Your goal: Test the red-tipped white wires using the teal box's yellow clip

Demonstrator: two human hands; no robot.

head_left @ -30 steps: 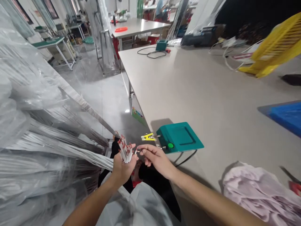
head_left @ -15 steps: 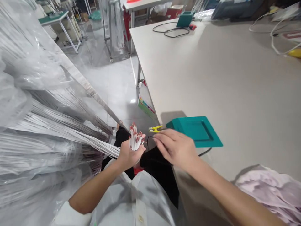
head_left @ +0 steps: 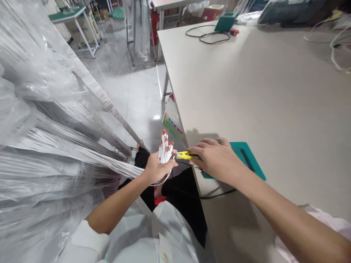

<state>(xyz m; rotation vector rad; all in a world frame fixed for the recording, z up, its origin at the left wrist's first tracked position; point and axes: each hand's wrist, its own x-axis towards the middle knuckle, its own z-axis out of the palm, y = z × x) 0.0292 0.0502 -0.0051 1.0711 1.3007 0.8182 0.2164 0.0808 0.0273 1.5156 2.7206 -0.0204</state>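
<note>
My left hand (head_left: pixel 154 170) is closed around a bundle of thin white wires (head_left: pixel 165 151), whose reddish-brown ends stick up above the fist. The wires' long lengths run off to the left, and a few loop under the hand. My right hand (head_left: pixel 219 159) pinches a yellow alligator clip (head_left: pixel 185 155) at the table's edge. The clip's jaws point left and lie right beside the bundle and my left fingertips; whether they bite on a wire I cannot tell. Under my right hand sits a teal box (head_left: pixel 253 160), partly covered, with a black cable (head_left: pixel 219 195) near it.
Plastic-wrapped bundles of white wires (head_left: pixel 60 179) hang along the left on a rack rail (head_left: pixel 109 109). The pale table (head_left: pixel 246 87) fills the right side. A second teal box (head_left: pixel 225 22) with a coiled black cable stands at its far end. Pink cloth (head_left: pixel 290 244) lies near the front right.
My right hand has turned palm down over the teal box, keeping the yellow clip. My left hand and its bundle have come slightly up and right, closer to the clip.
</note>
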